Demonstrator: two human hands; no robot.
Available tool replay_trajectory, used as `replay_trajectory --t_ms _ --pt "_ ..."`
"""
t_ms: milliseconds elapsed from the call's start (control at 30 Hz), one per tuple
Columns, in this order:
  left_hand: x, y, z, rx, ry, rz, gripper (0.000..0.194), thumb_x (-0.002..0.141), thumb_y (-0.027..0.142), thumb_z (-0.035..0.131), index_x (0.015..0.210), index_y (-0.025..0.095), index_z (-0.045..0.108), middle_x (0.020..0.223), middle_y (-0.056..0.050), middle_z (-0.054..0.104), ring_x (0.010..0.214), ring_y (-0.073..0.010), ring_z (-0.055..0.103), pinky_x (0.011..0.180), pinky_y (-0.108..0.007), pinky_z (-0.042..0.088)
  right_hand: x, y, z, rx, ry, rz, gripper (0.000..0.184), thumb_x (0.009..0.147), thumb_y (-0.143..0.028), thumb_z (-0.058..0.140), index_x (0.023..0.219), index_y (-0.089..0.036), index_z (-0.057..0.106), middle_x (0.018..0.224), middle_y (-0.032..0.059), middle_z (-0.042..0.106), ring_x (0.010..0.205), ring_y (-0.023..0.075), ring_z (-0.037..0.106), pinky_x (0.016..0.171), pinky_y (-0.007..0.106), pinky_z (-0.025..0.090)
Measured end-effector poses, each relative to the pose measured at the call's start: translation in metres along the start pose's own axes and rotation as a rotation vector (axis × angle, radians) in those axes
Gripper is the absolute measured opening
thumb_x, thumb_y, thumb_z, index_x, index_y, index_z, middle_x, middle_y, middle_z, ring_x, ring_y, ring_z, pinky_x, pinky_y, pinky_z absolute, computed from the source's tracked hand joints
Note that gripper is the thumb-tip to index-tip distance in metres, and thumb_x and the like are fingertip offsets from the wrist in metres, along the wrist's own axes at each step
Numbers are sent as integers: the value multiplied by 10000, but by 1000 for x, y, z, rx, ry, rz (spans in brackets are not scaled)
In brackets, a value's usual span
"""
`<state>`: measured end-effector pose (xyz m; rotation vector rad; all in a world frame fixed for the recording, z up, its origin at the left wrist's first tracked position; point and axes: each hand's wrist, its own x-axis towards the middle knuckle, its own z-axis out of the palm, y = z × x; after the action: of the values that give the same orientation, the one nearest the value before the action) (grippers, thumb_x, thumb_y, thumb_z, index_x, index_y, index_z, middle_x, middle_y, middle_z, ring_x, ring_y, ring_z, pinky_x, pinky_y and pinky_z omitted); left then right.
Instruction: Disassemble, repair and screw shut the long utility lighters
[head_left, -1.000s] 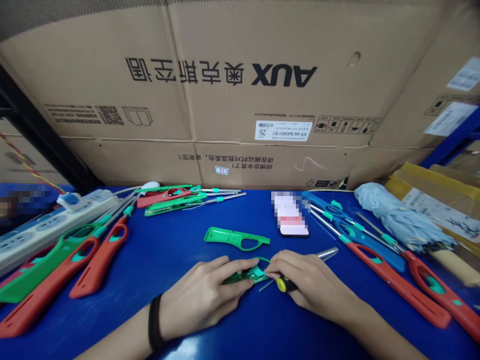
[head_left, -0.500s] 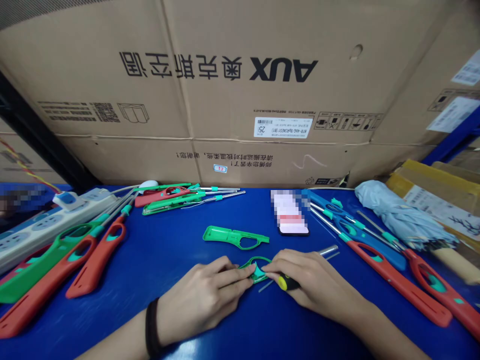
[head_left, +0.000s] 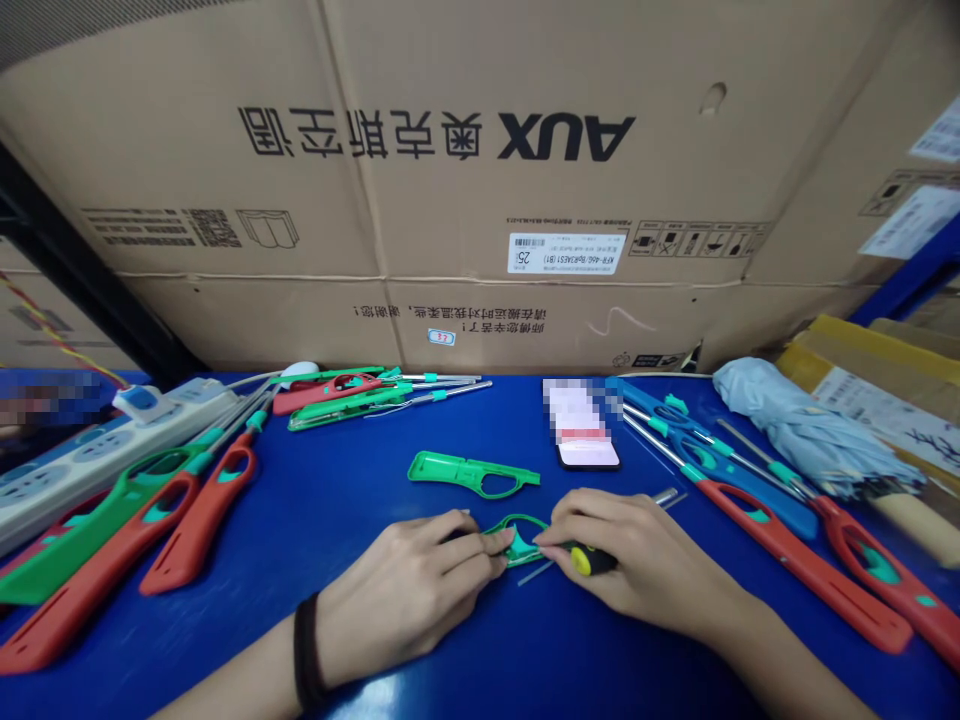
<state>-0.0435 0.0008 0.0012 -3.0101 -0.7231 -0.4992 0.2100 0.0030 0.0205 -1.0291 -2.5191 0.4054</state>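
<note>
Green lighter [head_left: 520, 546], partly covered by hands [head_left: 416, 580] [head_left: 637, 560], sits near a green half-shell [head_left: 442, 471].

The left hand [head_left: 420, 575] covers one end of the green casing [head_left: 514, 521]; the right hand [head_left: 637, 560] hides part of the black-and-yellow handle [head_left: 596, 562]. The phone [head_left: 589, 454] is mostly pixelated. Frame edges crop the power strip [head_left: 142, 430] and a red lighter [head_left: 844, 535].

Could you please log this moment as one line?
left hand: holding opened green lighter | right hand: holding black-and-yellow tool | blue table: loose green shell, phone beyond hands
</note>
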Motion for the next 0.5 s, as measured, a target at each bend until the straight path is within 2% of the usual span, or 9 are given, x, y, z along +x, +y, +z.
replay_trajectory --t_ms 200,367,500 --pt "0 -4 2 13 122 17 242 920 151 472 1128 175 592 1166 -43 669 1006 -184 629 862 -314 551 0 2 -3 7 -18 77 148 849 -152 559 885 -229 679 865 -7 658 689 109 614 612 205 433" --pt "3 -6 -5 -43 142 -19 273 903 201 516 1169 201 574 1191 -29 656 1009 -162 651 936 -322 517 0 3 -5 25 -23 81 119 857 -194 574 894 -236 679 879 -10 654 700 108 617 631 207 440" --pt "3 -8 -8 -101 149 -60 282 865 282 580 1135 202 591 1098 -34 685 984 -164 654 926 -313 514 -1 1 -2 43 -59 58 92 854 -247 612 915 -245 680 876 -16 644 699 102 610 623 199 428"
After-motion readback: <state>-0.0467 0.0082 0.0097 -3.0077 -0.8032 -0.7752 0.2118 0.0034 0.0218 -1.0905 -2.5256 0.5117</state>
